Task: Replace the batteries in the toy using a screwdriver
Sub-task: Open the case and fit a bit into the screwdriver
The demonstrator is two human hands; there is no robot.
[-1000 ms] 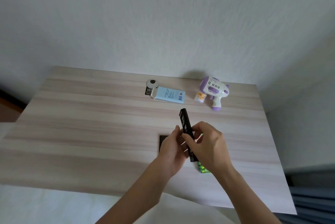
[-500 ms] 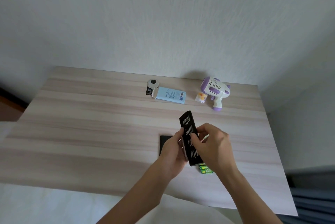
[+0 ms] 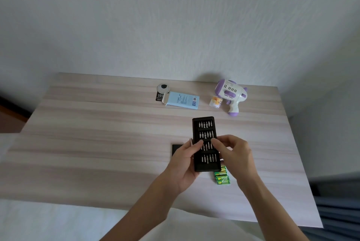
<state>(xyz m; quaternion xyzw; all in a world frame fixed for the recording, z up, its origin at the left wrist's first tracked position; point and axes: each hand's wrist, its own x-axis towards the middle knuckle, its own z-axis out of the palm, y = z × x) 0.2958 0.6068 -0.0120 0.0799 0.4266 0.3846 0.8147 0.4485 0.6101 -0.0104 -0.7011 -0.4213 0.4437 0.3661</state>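
4 rows of silver bits now face up in the black bit tray (image 3: 206,144), which 1 second ago stood almost edge-on and 0.5 seconds ago was only part turned. The tray is held above the wooden table (image 3: 97,143), long axis running away from the person. The left hand (image 3: 184,164) grips its left edge, thumb across the face near the 3rd row. A thin metal shaft (image 3: 191,141) shows just beside the left fingers; what it belongs to cannot be told. The right hand (image 3: 234,156) has its thumb and forefinger closed to a narrow pinch over the 3rd row, touching the tray; whether a bit sits between them cannot be told.

Under the hands, a flat black cover (image 3: 176,149) lies on the table, partly hidden by the left hand. A pack of green batteries (image 3: 223,178) lies on the table just below the tray's near end, in the same spot as before.

At the far edge, the white and purple toy (image 3: 231,94) stands unmoved, well apart from the hands, with a small printed cup (image 3: 215,101) touching its left side. Left of these lie a pale blue box (image 3: 183,100) and a round tag (image 3: 162,90).
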